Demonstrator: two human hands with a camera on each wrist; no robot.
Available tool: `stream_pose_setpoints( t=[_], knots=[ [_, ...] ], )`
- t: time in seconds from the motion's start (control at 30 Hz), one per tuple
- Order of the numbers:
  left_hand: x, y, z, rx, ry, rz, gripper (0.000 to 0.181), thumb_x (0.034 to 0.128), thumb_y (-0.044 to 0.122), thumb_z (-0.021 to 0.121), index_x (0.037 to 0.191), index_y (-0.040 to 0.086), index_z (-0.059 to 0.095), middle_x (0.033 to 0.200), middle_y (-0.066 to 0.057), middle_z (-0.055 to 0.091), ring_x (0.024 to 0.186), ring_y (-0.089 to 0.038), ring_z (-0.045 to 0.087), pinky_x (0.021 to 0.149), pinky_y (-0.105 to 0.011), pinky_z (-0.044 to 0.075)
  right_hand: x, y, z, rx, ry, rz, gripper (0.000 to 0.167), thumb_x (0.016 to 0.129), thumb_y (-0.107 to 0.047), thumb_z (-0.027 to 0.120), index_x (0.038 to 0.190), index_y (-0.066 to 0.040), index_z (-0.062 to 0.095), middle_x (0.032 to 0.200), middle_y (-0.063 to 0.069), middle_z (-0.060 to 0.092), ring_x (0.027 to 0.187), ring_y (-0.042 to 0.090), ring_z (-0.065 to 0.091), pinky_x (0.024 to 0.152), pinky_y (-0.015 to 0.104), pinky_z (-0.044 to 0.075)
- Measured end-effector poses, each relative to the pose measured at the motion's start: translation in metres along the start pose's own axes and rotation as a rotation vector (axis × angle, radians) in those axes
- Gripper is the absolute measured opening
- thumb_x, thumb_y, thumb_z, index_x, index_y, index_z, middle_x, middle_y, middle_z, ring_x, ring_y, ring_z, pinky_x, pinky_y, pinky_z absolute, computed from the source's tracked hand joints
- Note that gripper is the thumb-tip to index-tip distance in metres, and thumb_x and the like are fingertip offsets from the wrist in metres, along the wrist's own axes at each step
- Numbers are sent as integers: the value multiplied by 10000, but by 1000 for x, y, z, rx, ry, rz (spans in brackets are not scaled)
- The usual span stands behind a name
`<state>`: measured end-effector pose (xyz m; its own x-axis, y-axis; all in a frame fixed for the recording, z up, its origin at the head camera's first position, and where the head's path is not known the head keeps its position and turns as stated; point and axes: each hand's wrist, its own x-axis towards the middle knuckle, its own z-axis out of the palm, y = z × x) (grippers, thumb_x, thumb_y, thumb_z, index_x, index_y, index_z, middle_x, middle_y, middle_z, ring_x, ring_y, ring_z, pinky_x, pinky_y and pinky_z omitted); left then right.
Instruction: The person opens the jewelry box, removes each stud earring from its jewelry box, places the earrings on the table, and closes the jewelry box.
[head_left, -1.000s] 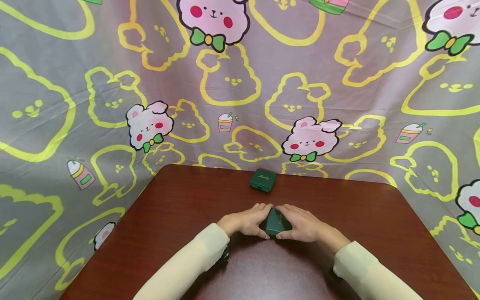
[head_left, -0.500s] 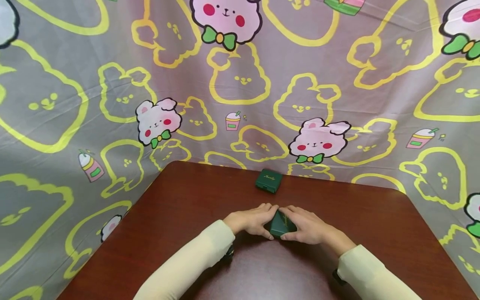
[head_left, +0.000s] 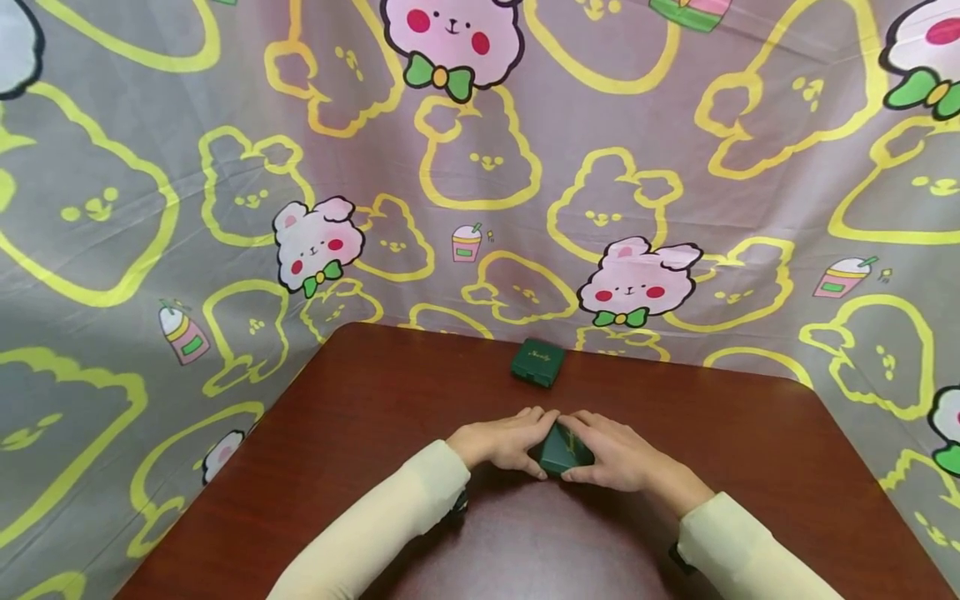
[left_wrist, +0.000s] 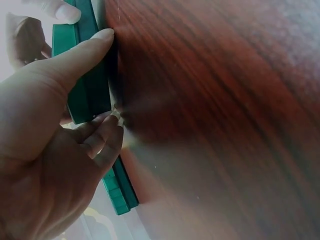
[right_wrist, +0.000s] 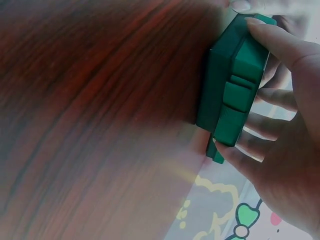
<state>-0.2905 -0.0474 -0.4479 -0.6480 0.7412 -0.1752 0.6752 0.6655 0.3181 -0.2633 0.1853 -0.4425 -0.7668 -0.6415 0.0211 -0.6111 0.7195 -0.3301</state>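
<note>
A small dark green box [head_left: 561,454] with gold lettering on its lid lies at the middle of the table, turned at an angle. My left hand [head_left: 510,443] grips its left side, thumb at the near edge and fingers toward the far corner. From the right, my right hand [head_left: 617,452] holds the same box between thumb and fingers. In the left wrist view the thumb presses the side of the box [left_wrist: 90,90]. A clasp-like tab shows on the box [right_wrist: 237,92] in the right wrist view. The lid appears closed; both hands partly cover it.
A second green box [head_left: 538,362] with gold lettering sits behind, near the far edge of the brown wooden table [head_left: 420,375]. A grey cloth [head_left: 510,200] printed with cartoon animals hangs around the table's back and sides.
The head view shifts slightly, so the scene sits further right than a second ago. Both hands keep their hold on the near box, with no clear movement over the last half second.
</note>
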Motion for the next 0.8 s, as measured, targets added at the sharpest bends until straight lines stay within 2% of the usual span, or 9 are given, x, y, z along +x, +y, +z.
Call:
stream_pose_setpoints(
  t=[0.27,0.43,0.57,0.8],
  knots=[
    [-2,-2,4,1,-2,2,973,890,443,791,1600,93,225,1353,-59,463,1255,-163,449,1026,-273,428,0,-1,5,-29,-18,-14,839,876,-531,764,1514,-82,457,1410,114,528,1201,320,571,941,586,480],
    [-3,-1,5,-13,6,4,966,887,441,796,1599,119,228,1325,-44,465,1239,-157,454,1009,-274,436,-1,-2,5,-51,-10,-18,836,876,-520,770,1512,-73,464,1405,121,536,1207,331,577,945,583,484],
    [-2,-2,4,-24,4,-7,958,883,450,797,1598,156,232,1316,-22,463,1248,-152,454,1005,-281,439,0,-2,4,-42,-20,-23,839,890,-522,755,1524,-65,449,1424,137,527,1237,345,566,962,588,477],
    [0,0,2,-29,5,-9,974,886,450,793,1610,135,223,1343,-27,451,1265,-154,448,1016,-286,433,1,1,-3,-20,-41,-19,846,889,-517,759,1527,-61,440,1434,141,522,1245,346,559,972,595,471]
  ],
)
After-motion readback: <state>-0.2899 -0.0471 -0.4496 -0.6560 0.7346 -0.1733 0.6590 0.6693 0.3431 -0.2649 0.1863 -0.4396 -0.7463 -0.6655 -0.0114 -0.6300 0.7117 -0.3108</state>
